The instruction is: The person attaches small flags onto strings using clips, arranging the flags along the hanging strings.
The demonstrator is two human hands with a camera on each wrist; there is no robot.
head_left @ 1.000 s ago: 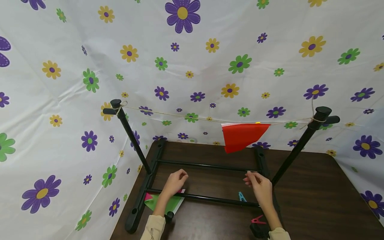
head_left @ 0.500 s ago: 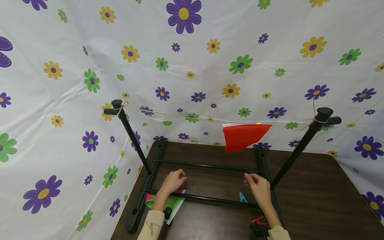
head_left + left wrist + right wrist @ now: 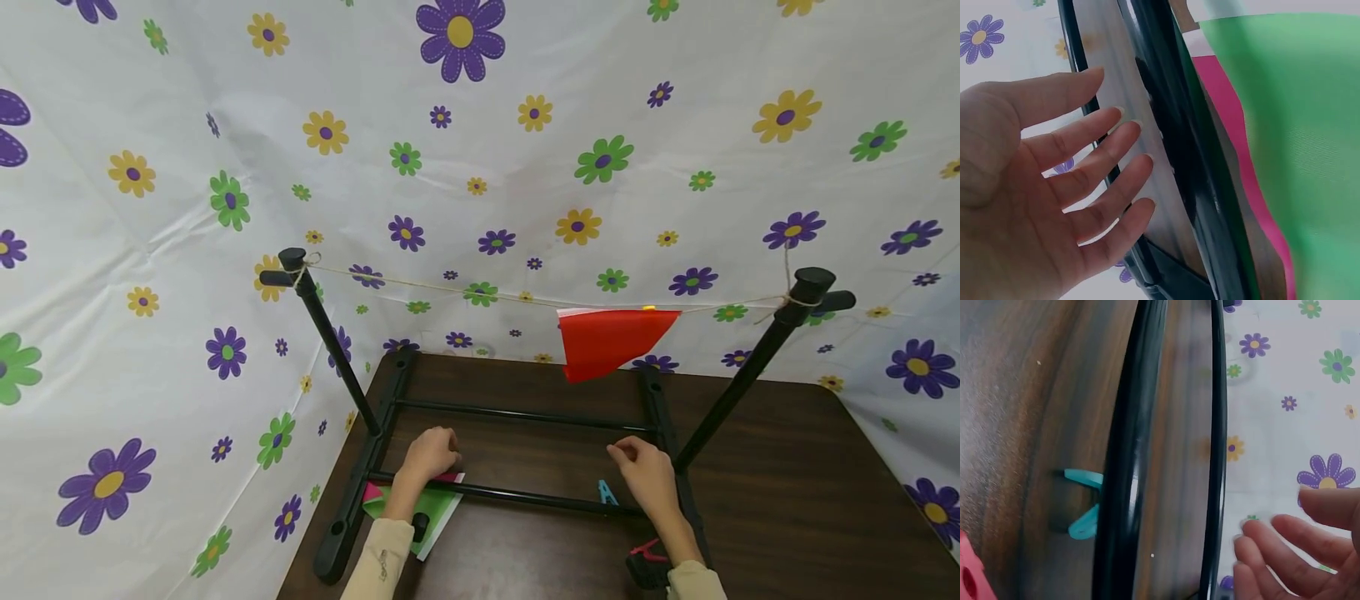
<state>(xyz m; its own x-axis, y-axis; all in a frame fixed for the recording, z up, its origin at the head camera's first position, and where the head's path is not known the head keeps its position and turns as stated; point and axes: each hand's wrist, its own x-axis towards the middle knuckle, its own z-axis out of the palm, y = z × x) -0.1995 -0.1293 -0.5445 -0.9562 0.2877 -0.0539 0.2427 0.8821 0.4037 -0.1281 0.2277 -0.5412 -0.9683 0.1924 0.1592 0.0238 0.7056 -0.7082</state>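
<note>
Above the stand's front bar, the left hand [image 3: 430, 455] hovers with relaxed, slightly bent fingers and nothing between them. Green and pink flags [image 3: 1310, 144] lie on the table below it, partly under the bar. The right hand [image 3: 647, 468] is held over the right part of the stand, its loose fingers [image 3: 1285, 556] holding nothing. Near it, a blue clothespin [image 3: 606, 493] lies by the front bar, which hides part of it in the right wrist view. A red flag [image 3: 611, 342] hangs from the string [image 3: 450, 290], with a small yellow clothespin [image 3: 648, 307] at its top edge.
The black stand has a left post [image 3: 330, 342] and a right post [image 3: 750, 367], with the string tied between them. Two bars cross its base on the brown table [image 3: 810, 483]. A red clothespin [image 3: 648, 550] lies near the right wrist. Flowered cloth [image 3: 480, 183] surrounds the table.
Both hands have shifted only slightly, the left a little to the left and the right slightly down. The flags and clothespins stay where they were.
</note>
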